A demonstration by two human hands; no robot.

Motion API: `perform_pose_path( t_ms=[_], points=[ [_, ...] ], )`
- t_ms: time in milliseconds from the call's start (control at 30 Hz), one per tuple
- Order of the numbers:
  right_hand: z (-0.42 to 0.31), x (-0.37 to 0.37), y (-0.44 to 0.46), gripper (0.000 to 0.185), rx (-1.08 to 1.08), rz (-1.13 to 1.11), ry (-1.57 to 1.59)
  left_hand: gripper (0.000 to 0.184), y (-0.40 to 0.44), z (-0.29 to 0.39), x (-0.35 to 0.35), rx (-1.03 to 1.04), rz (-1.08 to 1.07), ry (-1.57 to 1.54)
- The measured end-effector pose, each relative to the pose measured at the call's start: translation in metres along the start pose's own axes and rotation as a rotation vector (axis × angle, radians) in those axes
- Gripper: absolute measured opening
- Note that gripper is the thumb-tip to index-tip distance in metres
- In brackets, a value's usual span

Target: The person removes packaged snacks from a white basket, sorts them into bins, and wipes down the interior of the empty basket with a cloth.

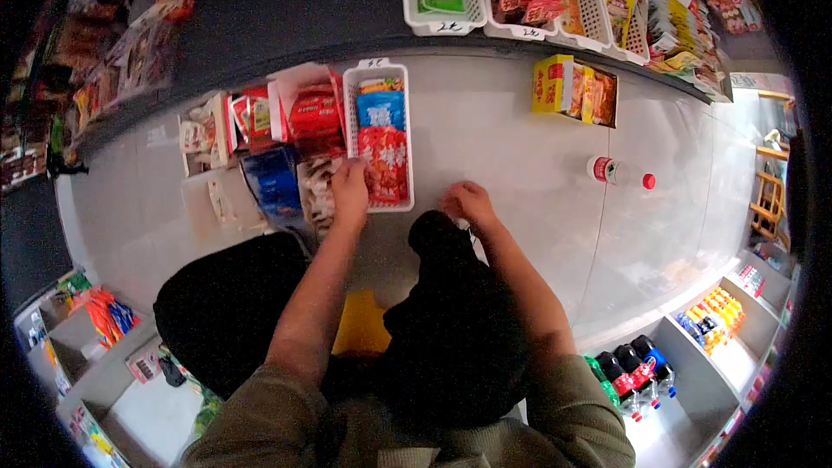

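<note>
My left hand (350, 191) is at the left edge of a white basket (411, 156), its fingers against or just beside a red snack packet (383, 165). Whether it grips anything is hidden. In the basket, a blue packet (380, 110) lies behind the red one. Over the floor to the right of the basket is my right hand (468, 204), fingers curled inward near my dark-clothed knee; a small pale bit shows below it, too unclear to name. Brown-and-white packets (319, 191) and a dark blue bag (274, 182) lie left of my left hand.
Open boxes of red packets (314, 113) stand left of the basket. A yellow box (548, 87) and a bottle with a red cap (604, 170) are on the floor to the right. White baskets of snacks (446, 28) line the shelf ahead. Drink bottles (637, 370) fill a lower-right compartment.
</note>
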State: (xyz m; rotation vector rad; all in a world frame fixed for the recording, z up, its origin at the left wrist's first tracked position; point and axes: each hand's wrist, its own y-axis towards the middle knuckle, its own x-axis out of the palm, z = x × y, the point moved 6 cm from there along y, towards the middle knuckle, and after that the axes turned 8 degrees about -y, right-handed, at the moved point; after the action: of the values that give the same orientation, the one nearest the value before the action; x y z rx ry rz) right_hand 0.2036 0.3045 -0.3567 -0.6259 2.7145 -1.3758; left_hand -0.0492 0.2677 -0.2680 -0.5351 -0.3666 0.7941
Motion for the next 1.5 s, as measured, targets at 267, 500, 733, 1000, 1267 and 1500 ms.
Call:
perform_pose_path(
  t_ms=[267, 500, 733, 1000, 1267, 1500],
  points=[
    [-0.061, 0.063, 0.04, 0.031, -0.117, -0.073, -0.383, 0.016, -0.005, -0.013, -0.023, -0.091, -0.099, -0.089],
    [-0.058, 0.079, 0.093, 0.028, -0.244, 0.06, -0.855, 0.014, -0.001, 0.001, -0.029, -0.098, -0.134, 0.018],
    [-0.084, 0.08, 0.049, 0.026, -0.132, -0.08, -0.734, 0.016, 0.004, 0.025, -0.047, 0.014, -0.035, 0.08],
    [-0.178, 0.089, -0.062, 0.026, -0.202, -0.181, -0.936, 0.031, -0.042, 0.102, -0.03, 0.301, -0.041, 0.435],
    [-0.241, 0.126, -0.169, 0.032, -0.277, -0.209, -1.103, 0.029, -0.116, 0.175, -0.026, 0.453, -0.206, 0.689],
    [-0.292, 0.138, -0.299, 0.04, -0.406, -0.17, -1.196, 0.025, -0.175, 0.257, -0.044, 0.712, -0.405, 1.061]
  ],
)
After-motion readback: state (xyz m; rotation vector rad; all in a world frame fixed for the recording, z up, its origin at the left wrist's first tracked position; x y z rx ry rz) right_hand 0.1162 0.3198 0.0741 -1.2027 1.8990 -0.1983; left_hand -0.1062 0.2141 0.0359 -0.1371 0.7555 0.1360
